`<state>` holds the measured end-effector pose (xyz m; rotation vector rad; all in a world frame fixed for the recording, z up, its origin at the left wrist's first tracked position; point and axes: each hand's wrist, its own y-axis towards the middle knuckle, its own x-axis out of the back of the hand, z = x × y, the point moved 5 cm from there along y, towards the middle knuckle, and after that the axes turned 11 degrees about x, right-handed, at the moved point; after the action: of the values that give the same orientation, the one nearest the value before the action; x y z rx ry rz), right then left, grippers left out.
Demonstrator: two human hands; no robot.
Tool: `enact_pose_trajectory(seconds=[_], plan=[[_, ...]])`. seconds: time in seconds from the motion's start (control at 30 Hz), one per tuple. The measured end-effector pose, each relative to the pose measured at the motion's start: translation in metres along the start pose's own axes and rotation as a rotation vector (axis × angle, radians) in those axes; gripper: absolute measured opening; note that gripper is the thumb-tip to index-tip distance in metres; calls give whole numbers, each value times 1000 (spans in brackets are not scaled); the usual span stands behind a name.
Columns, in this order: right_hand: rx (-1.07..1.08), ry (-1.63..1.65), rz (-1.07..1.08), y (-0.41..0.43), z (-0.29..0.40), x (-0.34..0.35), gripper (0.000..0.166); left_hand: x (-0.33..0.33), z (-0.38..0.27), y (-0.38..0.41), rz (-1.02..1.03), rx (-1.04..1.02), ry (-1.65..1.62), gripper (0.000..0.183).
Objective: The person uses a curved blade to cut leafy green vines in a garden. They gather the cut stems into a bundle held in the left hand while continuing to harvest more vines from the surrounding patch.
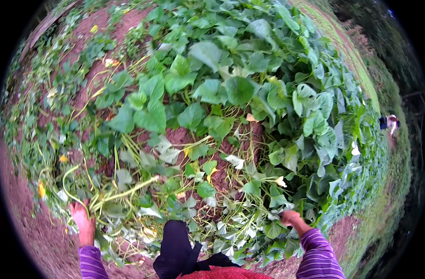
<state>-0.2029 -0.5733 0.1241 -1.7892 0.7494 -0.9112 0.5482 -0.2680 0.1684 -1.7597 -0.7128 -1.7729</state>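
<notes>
At the lower left my left hand (82, 218) is closed around a bundle of cut-looking green vine stems (125, 192). One stem curls up beside its fingers. My right hand (291, 218), at the lower right, is a fist around a small dark object (281, 213), perhaps a tool handle; leaves hide its far end. Trailing vines with pale, upturned leaves (245, 228) lie around and below this fist. Between the hands, tangled stems and leaves partly cover the reddish soil (221, 174).
Dense heart-shaped leaves (240, 89) fill the middle and right. Thinner vines over bare soil (93, 78) lie at left. A dark garment (175, 244) and red cloth (226, 272) show at my body. Far right, a person (389, 122) is near a grass strip (395, 157).
</notes>
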Motion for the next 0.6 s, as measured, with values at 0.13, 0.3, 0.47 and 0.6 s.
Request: enact_pose_trajectory(seconds=[0.13, 0.3, 0.47, 0.6], plan=[[195, 251, -238, -74, 83, 48, 32, 33, 12, 36, 2, 14, 16, 34], [377, 600, -607, -115, 96, 89, 29, 76, -16, 78, 46, -34, -89, 42], [264, 1378, -526, -89, 102, 181, 26, 125, -63, 120, -5, -178, -134, 42], [293, 1590, -799, -31, 78, 285, 22, 141, -117, 156, 9, -270, -156, 44]])
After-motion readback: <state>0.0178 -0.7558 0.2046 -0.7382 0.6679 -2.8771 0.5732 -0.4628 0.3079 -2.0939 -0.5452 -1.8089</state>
